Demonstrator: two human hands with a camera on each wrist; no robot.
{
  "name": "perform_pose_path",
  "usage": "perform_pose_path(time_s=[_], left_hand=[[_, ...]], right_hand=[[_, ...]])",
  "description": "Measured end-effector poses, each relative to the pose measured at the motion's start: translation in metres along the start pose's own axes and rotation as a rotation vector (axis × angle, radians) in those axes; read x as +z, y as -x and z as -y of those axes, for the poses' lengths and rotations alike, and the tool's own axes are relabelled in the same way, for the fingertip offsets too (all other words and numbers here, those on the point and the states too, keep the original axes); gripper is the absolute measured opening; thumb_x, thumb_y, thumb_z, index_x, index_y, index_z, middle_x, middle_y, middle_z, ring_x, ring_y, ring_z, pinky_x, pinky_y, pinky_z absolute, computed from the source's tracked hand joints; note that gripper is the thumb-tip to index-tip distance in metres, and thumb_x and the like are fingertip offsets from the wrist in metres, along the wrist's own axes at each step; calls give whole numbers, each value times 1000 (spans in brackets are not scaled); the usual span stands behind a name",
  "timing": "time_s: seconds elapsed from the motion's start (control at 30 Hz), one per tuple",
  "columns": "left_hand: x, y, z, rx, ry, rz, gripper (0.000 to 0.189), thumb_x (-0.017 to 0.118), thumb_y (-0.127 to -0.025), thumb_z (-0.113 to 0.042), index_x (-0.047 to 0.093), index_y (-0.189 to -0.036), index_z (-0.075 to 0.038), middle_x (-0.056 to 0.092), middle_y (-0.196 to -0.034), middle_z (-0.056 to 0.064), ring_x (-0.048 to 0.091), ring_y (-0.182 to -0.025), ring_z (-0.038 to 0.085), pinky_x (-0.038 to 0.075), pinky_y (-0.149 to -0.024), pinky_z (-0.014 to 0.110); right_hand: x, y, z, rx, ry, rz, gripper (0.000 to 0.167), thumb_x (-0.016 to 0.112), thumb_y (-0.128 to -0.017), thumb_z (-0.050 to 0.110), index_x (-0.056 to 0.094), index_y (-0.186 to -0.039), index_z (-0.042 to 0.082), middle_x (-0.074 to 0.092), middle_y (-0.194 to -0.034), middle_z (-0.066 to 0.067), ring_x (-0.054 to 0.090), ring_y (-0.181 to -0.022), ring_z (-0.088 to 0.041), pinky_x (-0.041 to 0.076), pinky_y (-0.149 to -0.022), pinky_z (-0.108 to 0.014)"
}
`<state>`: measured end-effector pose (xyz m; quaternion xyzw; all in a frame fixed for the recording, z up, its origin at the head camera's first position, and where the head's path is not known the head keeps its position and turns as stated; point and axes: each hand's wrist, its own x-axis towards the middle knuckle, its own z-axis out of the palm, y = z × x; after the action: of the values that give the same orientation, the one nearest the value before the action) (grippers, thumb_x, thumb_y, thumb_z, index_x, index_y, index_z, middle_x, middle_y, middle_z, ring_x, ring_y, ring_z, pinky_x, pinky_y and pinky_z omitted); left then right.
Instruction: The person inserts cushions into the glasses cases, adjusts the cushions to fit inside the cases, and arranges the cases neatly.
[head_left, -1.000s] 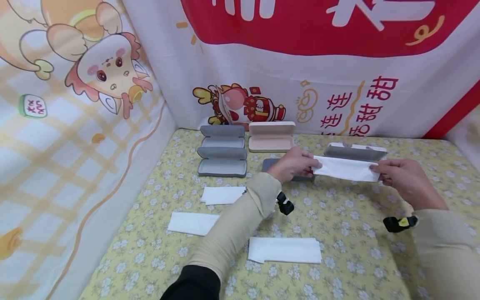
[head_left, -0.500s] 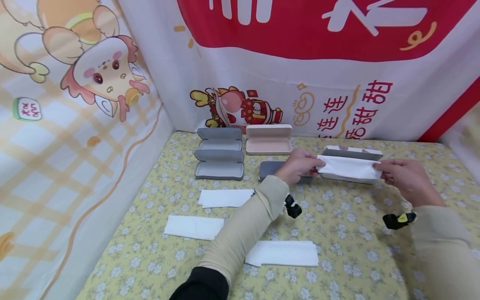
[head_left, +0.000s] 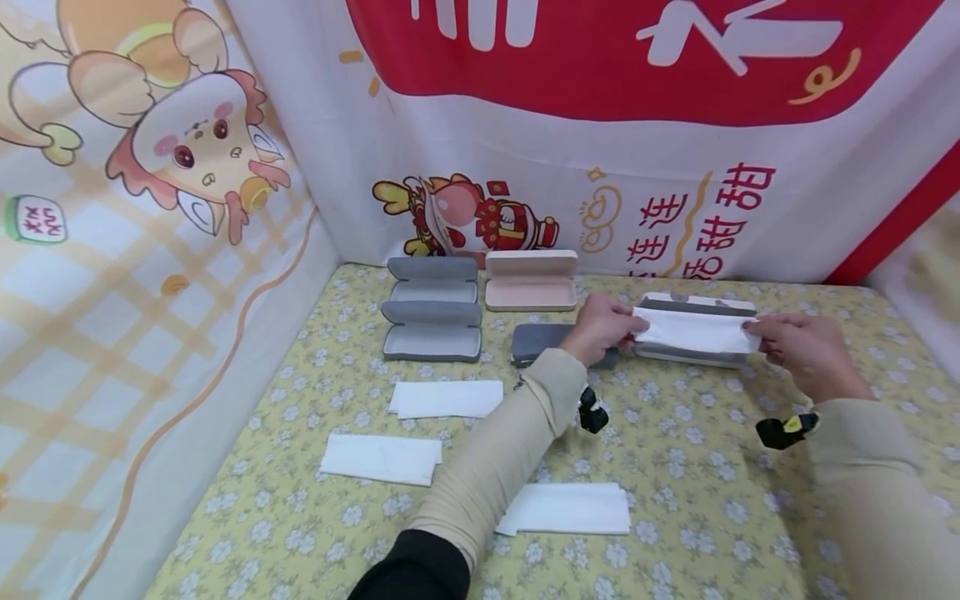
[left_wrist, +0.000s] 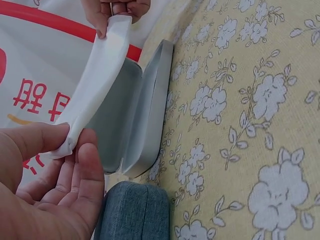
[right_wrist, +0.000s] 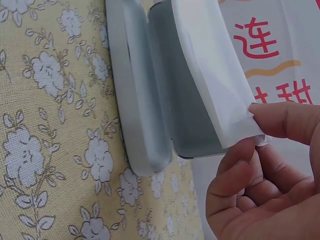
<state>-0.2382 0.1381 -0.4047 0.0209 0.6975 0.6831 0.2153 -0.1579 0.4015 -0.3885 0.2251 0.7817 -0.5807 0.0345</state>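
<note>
**White cloth stretched over an open glasses case**

The left hand (head_left: 600,327) pinches the left end of a white cloth (head_left: 693,330), and the right hand (head_left: 798,350) pinches its right end, thumb against fingers. The cloth hangs taut between them, just above the open grey glasses case (head_left: 693,354) at the far right of the bench (head_left: 675,467). A closed dark grey case (head_left: 534,342) lies beside the left hand. Three folded cloths (head_left: 447,398) lie nearer, to the left.
</note>
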Motion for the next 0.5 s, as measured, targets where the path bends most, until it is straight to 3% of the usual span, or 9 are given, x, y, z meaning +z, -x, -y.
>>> perform_pose_path(time_s=[0.17, 0.27, 0.4, 0.5], left_hand=[[5, 0, 0, 12, -94, -38, 16, 78, -86, 0, 73, -101, 1, 67, -80, 4, 62, -58, 18, 58, -79, 48], [8, -2, -1, 40, -212, -72, 7, 80, -86, -4, 74, -87, -3, 67, -74, 1, 64, -57, 17, 60, -71, 42], [9, -7, -1, 79, -347, -107, 16, 82, -84, -8, 71, -73, -7, 67, -69, -2, 67, -57, 16, 55, -56, 30], [10, -11, 1, 96, -388, -98, 24, 82, -84, -8, 66, -67, -8, 65, -66, -2, 66, -54, 15, 50, -49, 25]], right_hand=[[2, -5, -5, 21, 28, -36, 16, 72, -95, 35, 75, -81, 29, 62, -84, 9, 57, -83, -17, 55, -73, -31], [4, -7, -7, 18, 50, -52, 15, 71, -95, 35, 75, -83, 27, 62, -84, 9, 58, -84, -18, 55, -73, -31], [7, -9, -7, 12, 41, -55, 15, 73, -94, 34, 74, -80, 29, 64, -81, 10, 59, -81, -16, 55, -71, -32], [7, -11, -8, 7, 38, -54, 18, 74, -94, 33, 74, -76, 31, 64, -79, 10, 58, -78, -15, 54, -69, -32]])
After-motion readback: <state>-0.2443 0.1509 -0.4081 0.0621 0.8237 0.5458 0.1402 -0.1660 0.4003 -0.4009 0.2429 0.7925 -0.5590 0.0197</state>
